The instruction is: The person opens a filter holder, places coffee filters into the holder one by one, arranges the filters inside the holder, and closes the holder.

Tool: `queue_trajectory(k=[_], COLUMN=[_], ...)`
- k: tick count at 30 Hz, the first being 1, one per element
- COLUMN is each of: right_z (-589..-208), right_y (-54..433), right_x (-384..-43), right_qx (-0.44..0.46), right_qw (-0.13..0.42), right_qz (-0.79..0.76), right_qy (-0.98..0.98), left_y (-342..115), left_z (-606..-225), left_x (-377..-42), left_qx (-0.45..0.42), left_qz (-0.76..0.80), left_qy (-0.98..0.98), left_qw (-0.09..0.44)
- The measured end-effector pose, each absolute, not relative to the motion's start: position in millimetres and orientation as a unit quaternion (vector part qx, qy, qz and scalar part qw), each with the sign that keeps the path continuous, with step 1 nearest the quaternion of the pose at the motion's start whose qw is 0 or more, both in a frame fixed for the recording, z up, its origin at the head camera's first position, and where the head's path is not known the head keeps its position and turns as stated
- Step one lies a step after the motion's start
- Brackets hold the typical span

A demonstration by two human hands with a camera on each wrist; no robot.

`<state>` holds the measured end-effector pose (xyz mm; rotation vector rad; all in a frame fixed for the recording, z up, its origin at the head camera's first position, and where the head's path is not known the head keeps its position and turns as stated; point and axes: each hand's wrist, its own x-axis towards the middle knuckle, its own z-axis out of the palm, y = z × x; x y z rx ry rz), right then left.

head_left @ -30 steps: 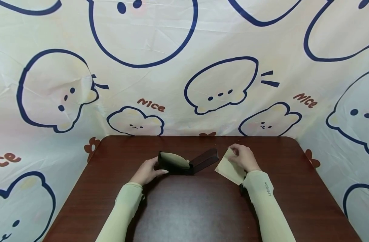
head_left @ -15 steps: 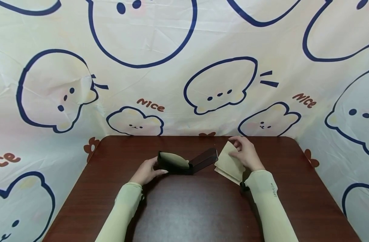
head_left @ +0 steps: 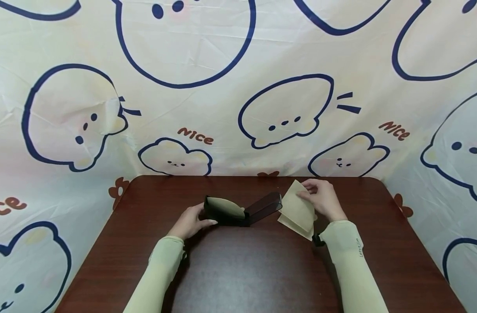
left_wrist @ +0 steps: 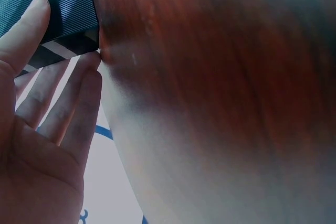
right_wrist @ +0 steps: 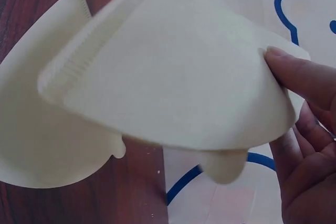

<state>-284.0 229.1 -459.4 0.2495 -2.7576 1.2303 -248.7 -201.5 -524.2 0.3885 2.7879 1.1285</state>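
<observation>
At one o'clock, the right hand (head_left: 325, 200), pinching a paper filter (right_wrist: 178, 77), has lifted it from a second filter (right_wrist: 52, 114) on the table (head_left: 238, 269), parting the pair. Near twelve, the left hand (head_left: 188, 222) grips the dark box (left_wrist: 73, 6).

Pale glare on the tabletop (head_left: 238, 265), hazy and perhaps unfocused in the left wrist view

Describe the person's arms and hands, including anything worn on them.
The left sleeve and right sleeve are long and pale yellow-green. Small dark lettering marks the right one, and a black object shows at that wrist. The left hand and right hand are bare.
</observation>
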Motion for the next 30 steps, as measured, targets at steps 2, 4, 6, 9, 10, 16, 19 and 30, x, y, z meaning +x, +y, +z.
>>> queue_trajectory(k=[2, 4, 6, 9, 10, 16, 19, 30], right_z=[-456.6, -452.7, -447.8, -439.2, -436.3, -417.2, -407.9, -385.3], right_y=[228.2, 227.6, 226.6, 225.5, 225.3, 223.9, 222.4, 211.7], right_x=[-283.2, -282.6, -281.8, -280.7, -280.5, -279.1, -279.1, -281.9], right_qx=[0.089, 0.096, 0.098, 0.1, 0.1, 0.117, 0.127, 0.137], right_qw=[0.068, 0.082, 0.091, 0.104, 0.109, 0.141, 0.152, 0.169], right_qz=[0.401, 0.399, 0.4, 0.404, 0.405, 0.408, 0.409, 0.41], right_qy=[-0.909, -0.908, -0.907, -0.903, -0.902, -0.894, -0.891, -0.886], left_y=[-201.4, -201.2, -201.0, -201.0, -201.1, -201.2, -201.0, -201.5], left_z=[-524.5, -524.8, -525.2, -525.3, -525.1, -524.2, -524.4, -526.1], left_x=[-248.8, -248.7, -248.7, -248.9, -248.9, -249.4, -250.0, -250.2], left_qx=[0.126, 0.125, 0.124, 0.122, 0.122, 0.123, 0.125, 0.12], left_qz=[0.372, 0.372, 0.371, 0.371, 0.371, 0.372, 0.372, 0.371], left_qy=[0.918, 0.918, 0.919, 0.919, 0.919, 0.918, 0.918, 0.919], left_qw=[0.055, 0.056, 0.056, 0.057, 0.058, 0.062, 0.061, 0.062])
